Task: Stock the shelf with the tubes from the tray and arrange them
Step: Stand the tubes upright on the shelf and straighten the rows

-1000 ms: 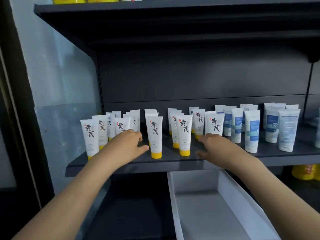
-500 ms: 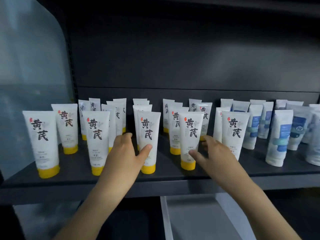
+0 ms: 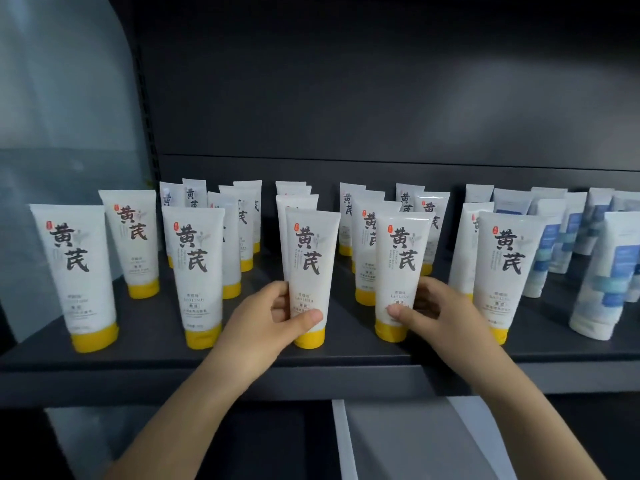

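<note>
Dark grey was all over this spot: a dark shelf (image 3: pixel 138 362) w/ a flat top, a dark back wall (image 3: pixel 346 98) behind it, & a pale see-through side sheet (image 3: pixel 62 98) at the shelf's left end. The light was dim.

Lots of yellow-cap tubes (image 3: pixel 74 268) stood on the shelf. They were white, upright, cap down, w/ big black letters on the front. They stood in short lines from the front edge to the back wall, w/ gaps btw the lines. One stood near the front left corner. Blue tubes (image 3: pixel 609 271) stood toward the right end, white w/ blue patches, also cap down. The far right ones were blurry.

The left hand (image 3: pixel 270 323) held the mid tube (image 3: pixel 311 258) low down, near the front edge, about halfway along the shelf. Its thumb lay across the front & its fingers curled round the left side. The right hand (image 3: pixel 440 317) held the next tube (image 3: pixel 401 258), just to the right. Its thumb tip pressed on the front & its fingers curled behind. Both tubes stood upright, caps on the shelf. More tubes stood close behind them, partly hidden. Both arms reached up over the front edge.

A white tray (image 3: pixel 341 441) sat under the shelf, below the front edge, on the right. Only part of it showed, & the right arm crossed over it.
</note>
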Available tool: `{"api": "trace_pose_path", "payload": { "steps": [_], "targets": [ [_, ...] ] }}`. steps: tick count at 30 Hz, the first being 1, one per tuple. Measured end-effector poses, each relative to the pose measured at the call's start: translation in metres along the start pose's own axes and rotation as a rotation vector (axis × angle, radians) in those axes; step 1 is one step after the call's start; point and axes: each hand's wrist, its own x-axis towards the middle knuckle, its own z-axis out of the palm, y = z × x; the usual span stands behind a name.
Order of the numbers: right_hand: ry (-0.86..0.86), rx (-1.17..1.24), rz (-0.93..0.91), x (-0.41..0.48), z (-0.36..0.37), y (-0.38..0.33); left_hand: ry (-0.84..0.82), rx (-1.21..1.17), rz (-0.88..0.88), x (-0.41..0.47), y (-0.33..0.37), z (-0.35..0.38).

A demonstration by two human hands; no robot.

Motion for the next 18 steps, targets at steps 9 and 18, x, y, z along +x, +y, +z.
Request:
{"api": "trace_pose_path", "payload": {
  "steps": [9,18],
  "targets": [
    [-0.014,0.052,-0.030,0.0015,0.0011,0.0057,0.140,0.076,0.040,-0.0051,0.0004,0.0044],
    [-0.008,0.059,-0.053,-0.0021,0.0036,0.0079,0.160,0.102,0.049,-0.0047,-0.0004,0.0074]
  ]
}}
